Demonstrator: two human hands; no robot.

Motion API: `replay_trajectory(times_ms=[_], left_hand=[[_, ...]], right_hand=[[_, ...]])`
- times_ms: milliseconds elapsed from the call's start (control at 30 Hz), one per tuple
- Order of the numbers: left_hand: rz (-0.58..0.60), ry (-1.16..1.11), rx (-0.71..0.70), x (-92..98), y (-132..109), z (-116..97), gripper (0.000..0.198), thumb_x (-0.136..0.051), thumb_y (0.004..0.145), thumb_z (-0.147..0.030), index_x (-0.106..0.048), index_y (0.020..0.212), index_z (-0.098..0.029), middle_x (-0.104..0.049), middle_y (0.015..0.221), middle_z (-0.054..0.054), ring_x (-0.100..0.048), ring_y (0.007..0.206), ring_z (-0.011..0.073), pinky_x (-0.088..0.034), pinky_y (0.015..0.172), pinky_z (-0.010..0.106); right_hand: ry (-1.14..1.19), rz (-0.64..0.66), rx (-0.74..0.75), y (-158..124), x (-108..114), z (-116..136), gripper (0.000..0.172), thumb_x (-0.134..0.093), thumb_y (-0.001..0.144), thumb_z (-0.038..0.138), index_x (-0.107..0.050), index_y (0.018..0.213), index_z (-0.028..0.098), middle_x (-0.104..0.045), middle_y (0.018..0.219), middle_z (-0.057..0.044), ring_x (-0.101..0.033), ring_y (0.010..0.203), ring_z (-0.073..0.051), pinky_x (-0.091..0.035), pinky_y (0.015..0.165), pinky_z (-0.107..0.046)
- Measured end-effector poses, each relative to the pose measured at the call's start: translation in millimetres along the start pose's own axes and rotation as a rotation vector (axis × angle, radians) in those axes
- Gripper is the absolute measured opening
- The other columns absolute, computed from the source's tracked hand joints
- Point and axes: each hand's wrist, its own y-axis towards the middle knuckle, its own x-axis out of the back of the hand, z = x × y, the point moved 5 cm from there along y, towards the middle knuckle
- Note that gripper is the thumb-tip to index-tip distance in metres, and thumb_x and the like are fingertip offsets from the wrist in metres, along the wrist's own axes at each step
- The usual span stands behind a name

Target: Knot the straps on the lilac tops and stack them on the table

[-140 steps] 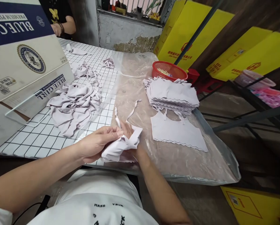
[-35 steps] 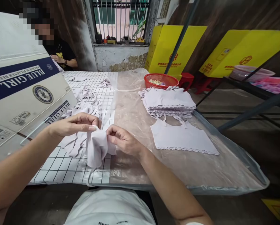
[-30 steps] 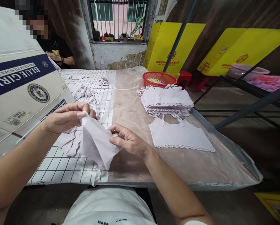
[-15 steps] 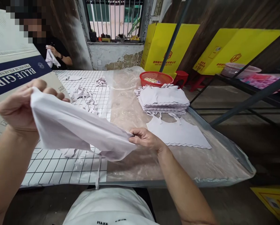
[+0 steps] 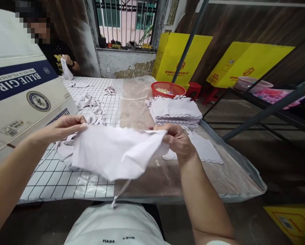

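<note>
I hold a pale lilac cloth piece (image 5: 114,151) spread out in the air above the near edge of the table. My left hand (image 5: 63,127) pinches its left corner, and my right hand (image 5: 176,139) grips its right edge, fingers closed. A thin strap hangs from its lower edge. Beyond my right hand lies one flat cloth piece (image 5: 205,149), and behind that a neat stack of the same pieces (image 5: 174,110). A crumpled heap of cloth pieces (image 5: 91,117) lies past my left hand.
A clear plastic sheet (image 5: 139,112) covers the right part of the grid-pattern table (image 5: 65,177). A red basket (image 5: 167,89) stands at the back. A large "Blue Girl" carton (image 5: 19,98) is at left. Another person (image 5: 59,56) handles cloth at the far end. Yellow boxes and a metal rack stand at right.
I picked a crumpled piece up, shook it out and spread it wide. Since half a second ago my left hand has dropped and my right hand has risen, levelling the cloth.
</note>
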Motion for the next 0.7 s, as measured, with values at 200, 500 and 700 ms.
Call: replay_trajectory(times_ms=[200, 500, 700], left_hand=[[-0.293, 0.524, 0.234, -68.9, -10, 55, 0.020, -0.056, 0.082, -0.038, -0.057, 0.076, -0.019, -0.061, 0.069, 0.002, -0.053, 0.060, 0.0158, -0.038, 0.052, 0.025], [0.014, 0.826, 0.145, -187.8, -19, 77, 0.026, -0.061, 0.085, -0.043, -0.057, 0.073, -0.020, -0.064, 0.074, 0.006, -0.060, 0.075, 0.0222, -0.041, 0.064, 0.031], [0.051, 0.723, 0.268, -181.6, -4, 83, 0.016, -0.054, 0.085, -0.025, -0.049, 0.070, -0.021, -0.066, 0.077, 0.007, -0.063, 0.076, 0.0223, -0.044, 0.064, 0.031]], right_hand=[[-0.117, -0.033, -0.222, 24, -26, -80, 0.047, -0.070, 0.072, 0.064, -0.061, 0.073, 0.018, -0.050, 0.063, 0.004, -0.041, 0.060, -0.010, -0.033, 0.055, -0.023], [0.012, -0.208, -0.340, 15, -11, -141, 0.049, -0.070, 0.068, 0.066, -0.057, 0.077, 0.019, -0.050, 0.066, 0.004, -0.040, 0.059, -0.010, -0.032, 0.056, -0.024], [-0.017, -0.160, -0.322, 12, -10, -146, 0.049, -0.066, 0.072, 0.067, -0.054, 0.074, 0.020, -0.045, 0.063, 0.006, -0.037, 0.058, -0.010, -0.030, 0.054, -0.023]])
